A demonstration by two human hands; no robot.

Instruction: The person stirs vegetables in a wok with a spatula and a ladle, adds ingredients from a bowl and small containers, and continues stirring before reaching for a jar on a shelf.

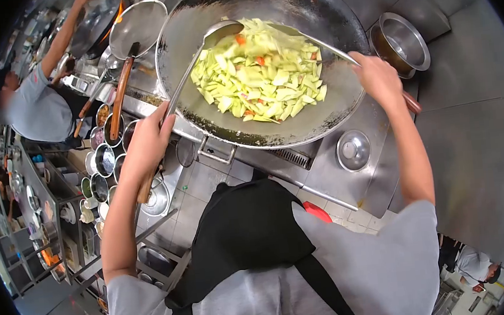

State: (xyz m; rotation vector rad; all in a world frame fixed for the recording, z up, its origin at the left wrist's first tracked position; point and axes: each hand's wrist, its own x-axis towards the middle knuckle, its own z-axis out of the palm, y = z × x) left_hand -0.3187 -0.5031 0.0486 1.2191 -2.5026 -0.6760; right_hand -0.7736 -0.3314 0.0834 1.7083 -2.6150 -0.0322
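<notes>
A large wok (193, 27) holds a heap of pale green vegetable slices (269, 84) with a few orange pieces. My left hand (148, 139) is closed around the handle of a ladle (220, 34), whose bowl rests at the upper left edge of the heap. On the right, my right hand (380, 77) grips a second long-handled utensil (329, 47) with a reddish-brown grip end. Its head reaches into the top of the heap and is partly hidden and blurred.
A strainer (138, 26) with a wooden handle lies left of the wok, above several seasoning containers (105, 159). Metal bowls (404, 42) stand at the right, and a small bowl (353, 150) sits below the wok. A co-worker (40, 101) stands at upper left, another person (474, 264) at lower right.
</notes>
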